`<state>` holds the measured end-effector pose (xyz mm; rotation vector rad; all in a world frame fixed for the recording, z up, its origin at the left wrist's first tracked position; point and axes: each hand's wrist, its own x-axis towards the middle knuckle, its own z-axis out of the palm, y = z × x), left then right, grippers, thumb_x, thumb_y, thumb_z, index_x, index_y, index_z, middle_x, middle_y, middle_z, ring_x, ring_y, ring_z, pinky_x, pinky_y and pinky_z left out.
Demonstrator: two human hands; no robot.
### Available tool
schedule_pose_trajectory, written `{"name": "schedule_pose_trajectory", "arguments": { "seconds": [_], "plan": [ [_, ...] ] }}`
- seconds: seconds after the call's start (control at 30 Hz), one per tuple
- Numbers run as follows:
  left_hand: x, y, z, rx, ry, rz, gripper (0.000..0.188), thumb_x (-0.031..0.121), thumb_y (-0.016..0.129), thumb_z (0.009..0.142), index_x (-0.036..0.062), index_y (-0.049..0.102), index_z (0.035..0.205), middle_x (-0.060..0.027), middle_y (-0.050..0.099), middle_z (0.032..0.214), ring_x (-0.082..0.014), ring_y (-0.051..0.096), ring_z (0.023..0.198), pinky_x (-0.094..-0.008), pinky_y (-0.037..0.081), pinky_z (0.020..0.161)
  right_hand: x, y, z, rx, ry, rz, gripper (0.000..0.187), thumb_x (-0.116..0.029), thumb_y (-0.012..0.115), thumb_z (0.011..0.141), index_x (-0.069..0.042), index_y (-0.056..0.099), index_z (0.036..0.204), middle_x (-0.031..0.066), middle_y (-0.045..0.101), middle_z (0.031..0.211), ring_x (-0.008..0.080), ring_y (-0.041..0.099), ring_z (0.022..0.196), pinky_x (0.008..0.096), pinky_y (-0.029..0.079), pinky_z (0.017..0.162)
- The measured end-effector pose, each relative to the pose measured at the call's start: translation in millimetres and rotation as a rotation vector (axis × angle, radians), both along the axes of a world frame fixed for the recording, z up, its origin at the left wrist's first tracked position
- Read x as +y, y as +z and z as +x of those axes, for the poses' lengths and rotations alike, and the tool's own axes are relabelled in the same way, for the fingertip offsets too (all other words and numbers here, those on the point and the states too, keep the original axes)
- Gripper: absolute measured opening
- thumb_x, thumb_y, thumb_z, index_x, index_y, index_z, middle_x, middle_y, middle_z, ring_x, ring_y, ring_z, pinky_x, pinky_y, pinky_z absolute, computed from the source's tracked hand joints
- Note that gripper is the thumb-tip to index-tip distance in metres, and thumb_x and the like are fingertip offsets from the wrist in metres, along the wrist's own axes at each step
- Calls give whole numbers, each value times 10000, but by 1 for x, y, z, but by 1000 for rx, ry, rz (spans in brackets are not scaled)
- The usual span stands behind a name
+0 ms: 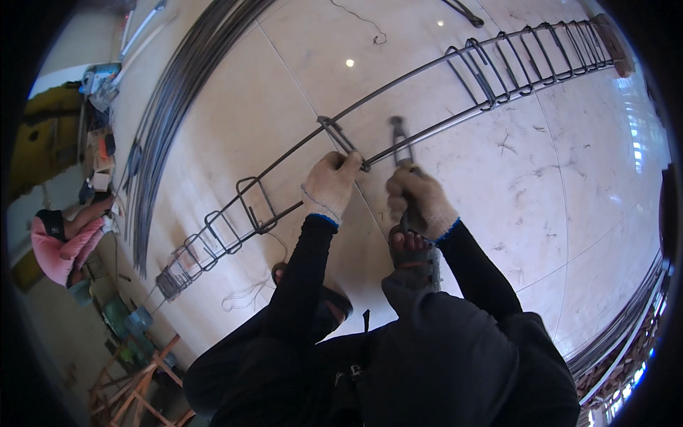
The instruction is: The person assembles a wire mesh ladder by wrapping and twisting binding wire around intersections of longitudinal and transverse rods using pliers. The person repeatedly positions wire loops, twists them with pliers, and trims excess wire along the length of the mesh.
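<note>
A long rebar cage runs slantwise across the floor, from lower left to upper right. My left hand, in a beige knitted glove with a blue cuff, is closed on a rectangular stirrup near the cage's middle, by the nearer long bar. Just right of it, my right hand wears a matching glove and grips a pair of pincers. The pincers' head points away from me and is blurred; it stands apart from the stirrup, close to the long bar. Any wire at the stirrup's corner is too small to make out.
Several stirrups are bunched toward the right end, others toward the left. A bundle of steel rods lies at far left, more rods at lower right. Another person sits at left. Loose wire lies near my feet.
</note>
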<state>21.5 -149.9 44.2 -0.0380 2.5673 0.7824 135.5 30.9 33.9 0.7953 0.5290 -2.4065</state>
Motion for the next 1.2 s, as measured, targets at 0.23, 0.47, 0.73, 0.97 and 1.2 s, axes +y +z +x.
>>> {"name": "schedule_pose_trajectory", "arguments": {
  "seconds": [0.23, 0.47, 0.73, 0.97, 1.2],
  "plan": [
    [-3, -6, -1, -17, -31, 59, 587, 603, 611, 1006, 37, 762, 953, -211, 754, 892, -419, 728, 909, -489, 542, 823, 32, 21, 11, 167, 413, 632, 191, -147, 642, 1017, -44, 594, 1171, 139, 677, 915, 174, 683, 697, 325, 551, 581],
    [-4, 0, 2, 0, 40, 33, 618, 611, 551, 1033, 34, 751, 934, -232, 735, 884, -443, 715, 909, -506, 536, 812, 65, 77, 23, 101, 437, 714, 136, -114, 621, 1015, -38, 575, 1119, 88, 668, 791, 157, 664, 624, 321, 557, 565],
    [1, -3, 1, 39, 22, -14, 624, 598, 516, 1056, 32, 746, 924, -233, 730, 880, -448, 713, 904, -512, 533, 804, -7, 68, -30, 70, 433, 616, 210, -102, 635, 974, 7, 597, 1149, 109, 672, 830, 204, 685, 645, 346, 586, 601],
    [-2, -3, 2, 20, 67, 25, 626, 585, 492, 1074, 31, 766, 978, -234, 747, 921, -446, 723, 945, -514, 542, 842, -8, 61, -36, 70, 416, 630, 207, -128, 653, 972, 26, 596, 1096, 126, 700, 837, 196, 695, 643, 354, 587, 592],
    [-15, -18, -1, -24, -13, 83, 511, 506, 570, 1053, 44, 773, 1136, -219, 774, 970, -419, 735, 998, -483, 560, 913, -2, 18, -18, 276, 401, 875, 215, -89, 594, 971, 29, 575, 1151, 159, 684, 885, 254, 715, 667, 416, 608, 555]
  ]
}}
